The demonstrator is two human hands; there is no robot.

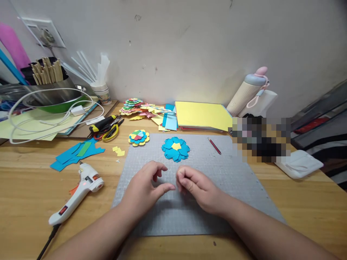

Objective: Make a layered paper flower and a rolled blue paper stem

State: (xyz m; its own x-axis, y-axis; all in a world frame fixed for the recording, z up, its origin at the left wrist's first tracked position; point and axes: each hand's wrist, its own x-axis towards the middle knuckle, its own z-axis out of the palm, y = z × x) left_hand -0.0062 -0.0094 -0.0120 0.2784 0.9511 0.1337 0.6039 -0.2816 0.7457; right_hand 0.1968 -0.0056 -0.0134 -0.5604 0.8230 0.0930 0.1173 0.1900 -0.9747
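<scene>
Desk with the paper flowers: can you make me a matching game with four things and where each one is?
Things:
1. blue paper flower with a yellow square centre
2. white hot glue gun
3. red pencil
4. yellow-handled scissors

Places:
A. on the bare wood, left of the grey cutting mat
B. on the mat, just beyond both hands
C. at the mat's far right part
D. beside the black-and-yellow tool, near the back left

Pairs: 1-B, 2-A, 3-C, 4-D

The left hand and right hand rest on the mat, fingers curled together.
</scene>
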